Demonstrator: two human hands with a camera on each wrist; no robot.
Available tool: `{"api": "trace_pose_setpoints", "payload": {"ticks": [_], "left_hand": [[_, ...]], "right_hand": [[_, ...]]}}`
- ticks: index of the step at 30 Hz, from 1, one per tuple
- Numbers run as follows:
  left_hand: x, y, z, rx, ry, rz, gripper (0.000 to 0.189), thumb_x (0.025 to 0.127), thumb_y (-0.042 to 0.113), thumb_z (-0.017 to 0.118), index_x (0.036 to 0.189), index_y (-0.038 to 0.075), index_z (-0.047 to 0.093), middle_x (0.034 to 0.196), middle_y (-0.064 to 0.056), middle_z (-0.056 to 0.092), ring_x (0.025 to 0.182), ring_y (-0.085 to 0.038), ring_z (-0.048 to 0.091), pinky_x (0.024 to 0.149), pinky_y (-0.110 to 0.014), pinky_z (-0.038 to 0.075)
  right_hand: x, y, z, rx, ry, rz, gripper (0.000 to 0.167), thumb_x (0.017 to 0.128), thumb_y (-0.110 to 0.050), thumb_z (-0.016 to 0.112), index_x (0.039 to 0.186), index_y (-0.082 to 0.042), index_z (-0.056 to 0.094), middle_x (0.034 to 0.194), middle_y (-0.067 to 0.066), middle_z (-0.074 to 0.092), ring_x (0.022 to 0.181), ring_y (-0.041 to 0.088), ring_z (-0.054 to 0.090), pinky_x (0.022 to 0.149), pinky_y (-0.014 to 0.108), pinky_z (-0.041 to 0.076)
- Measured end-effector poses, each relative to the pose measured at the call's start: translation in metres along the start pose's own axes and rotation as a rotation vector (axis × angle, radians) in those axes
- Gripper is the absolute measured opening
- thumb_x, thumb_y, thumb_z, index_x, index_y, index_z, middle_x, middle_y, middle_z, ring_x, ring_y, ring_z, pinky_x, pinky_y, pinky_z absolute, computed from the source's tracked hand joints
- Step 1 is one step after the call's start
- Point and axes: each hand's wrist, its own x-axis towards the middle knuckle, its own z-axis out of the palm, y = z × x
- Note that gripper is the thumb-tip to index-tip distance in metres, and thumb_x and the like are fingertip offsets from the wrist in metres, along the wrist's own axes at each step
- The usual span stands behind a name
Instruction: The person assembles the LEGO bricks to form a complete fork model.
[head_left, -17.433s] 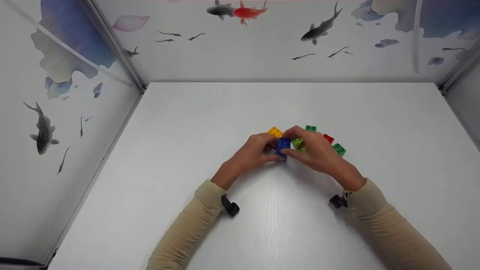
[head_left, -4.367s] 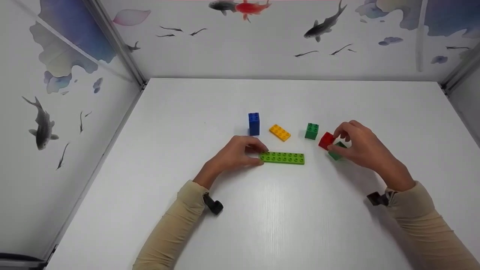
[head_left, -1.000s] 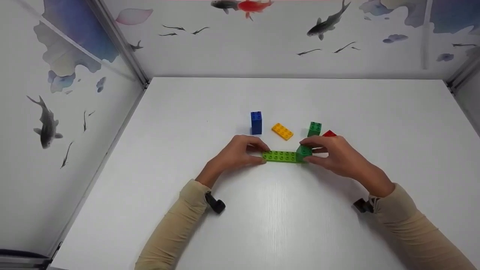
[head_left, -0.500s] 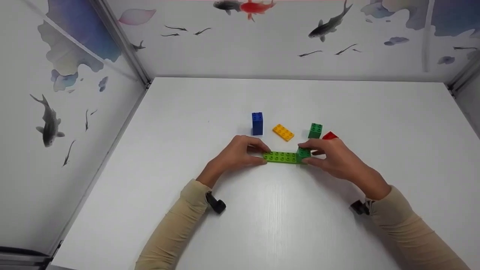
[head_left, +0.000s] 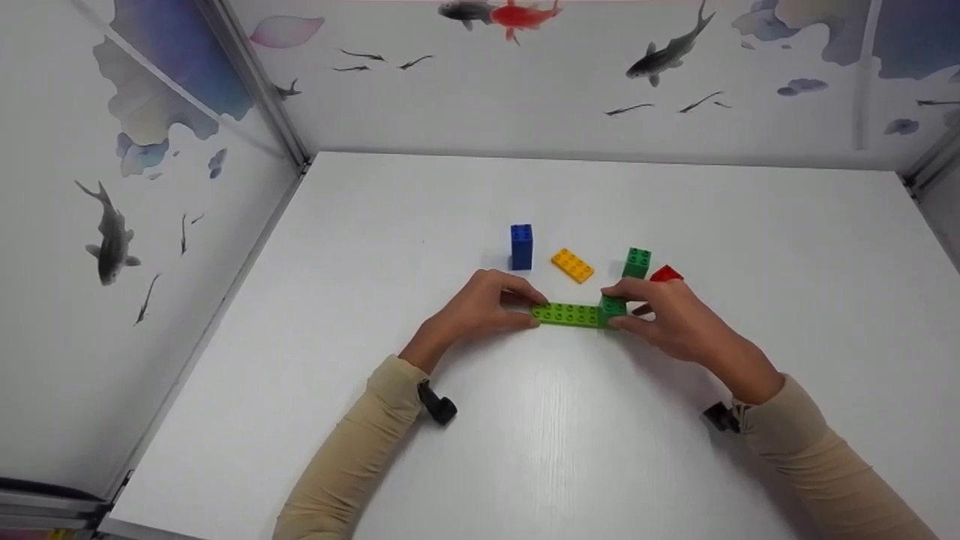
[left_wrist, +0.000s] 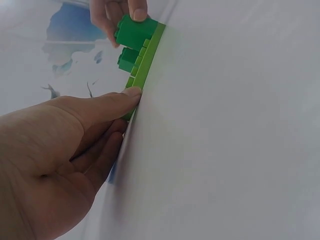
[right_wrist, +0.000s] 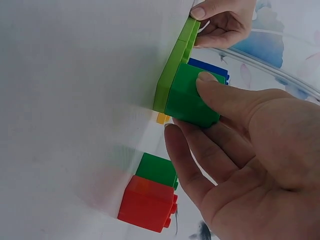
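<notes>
A long light green building-block strip [head_left: 568,314] lies flat on the table, a seam crossing its side in the right wrist view. My left hand [head_left: 491,304] pinches its left end between thumb and fingers. On the right end sits a dark green block [right_wrist: 192,95], flush with the strip's end. Thumb and fingers of my right hand [head_left: 667,315] grip this block. Behind the right hand are a second green block [head_left: 637,262] and a red block [right_wrist: 147,202], partly hidden by the hand in the head view.
A tall blue stack [head_left: 521,247] stands upright behind the left hand. To its right a yellow plate [head_left: 572,265] lies flat on the white table [head_left: 525,450]. Printed panels [head_left: 480,90] wall off the back and left sides.
Earlier, my hands held the blue blocks, which now stand at the back. The right hand has since brought a green block from beside the red one onto the strip's right end.
</notes>
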Motion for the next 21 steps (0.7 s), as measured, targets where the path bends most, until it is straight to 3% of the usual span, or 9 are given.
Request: {"api": "trace_pose_setpoints", "payload": {"ticks": [6, 21], "left_hand": [[-0.0003, 0.0001, 0.0014, 0.008, 0.006, -0.001, 0.026, 0.093, 0.017, 0.088, 0.118, 0.018, 0.083, 0.115, 0.011, 0.081, 0.107, -0.004, 0.074, 0.101, -0.022, 0.06], [-0.0001, 0.002, 0.0011, 0.007, -0.013, -0.01, 0.028, 0.093, 0.014, 0.087, 0.12, 0.019, 0.083, 0.117, 0.006, 0.081, 0.109, -0.009, 0.074, 0.103, -0.026, 0.061]], "right_hand": [[-0.0004, 0.0012, 0.002, 0.022, -0.004, 0.001, 0.044, 0.095, -0.007, 0.084, 0.137, -0.005, 0.071, 0.13, 0.01, 0.078, 0.112, 0.03, 0.079, 0.09, 0.046, 0.067], [-0.0019, -0.0013, 0.0046, -0.021, 0.01, 0.044, 0.045, 0.095, -0.01, 0.084, 0.138, -0.006, 0.072, 0.126, 0.009, 0.08, 0.108, 0.029, 0.079, 0.091, 0.047, 0.067]]}}
